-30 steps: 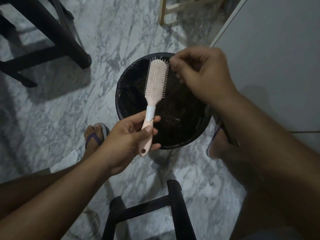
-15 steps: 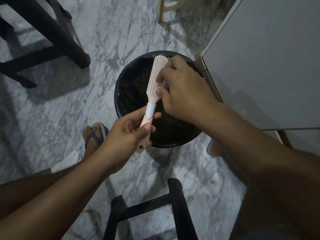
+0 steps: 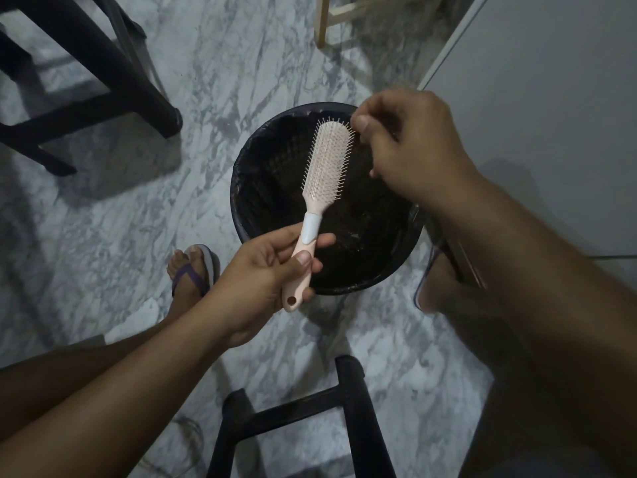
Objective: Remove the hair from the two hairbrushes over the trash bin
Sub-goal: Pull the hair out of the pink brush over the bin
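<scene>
Over the bin [image 3: 241, 188], the brush [image 3: 327, 157] is hanging at a tilt, bristles facing up toward the camera. Its head is pointing at the bin's far rim and its handle end is sitting above the near rim.

I am seeing the left hand [image 3: 262, 281] gripping the handle just outside the bin's near-left rim, thumb lying on top and fingers wrapping underneath.

The right hand [image 3: 406, 146] is hovering above the bin's far-right rim, just beside the tip of the brush head. Its fingers are curling inward and the thumb [image 3: 360, 124] is pressing against the fingertips in a pinch. I cannot tell whether any hair is caught in that pinch, as anything there is merging with the dark interior of the bin.

A black liner is covering the bin's inside, and I cannot make out the contents.

The bin is standing on a marble floor [image 3: 103, 219]. A foot in a sandal [image 3: 193, 270] is resting to the bin's near left, and a black stool [image 3: 351, 391] is showing on the near side. A white panel [image 3: 551, 98] is rising close to the bin's right.
</scene>
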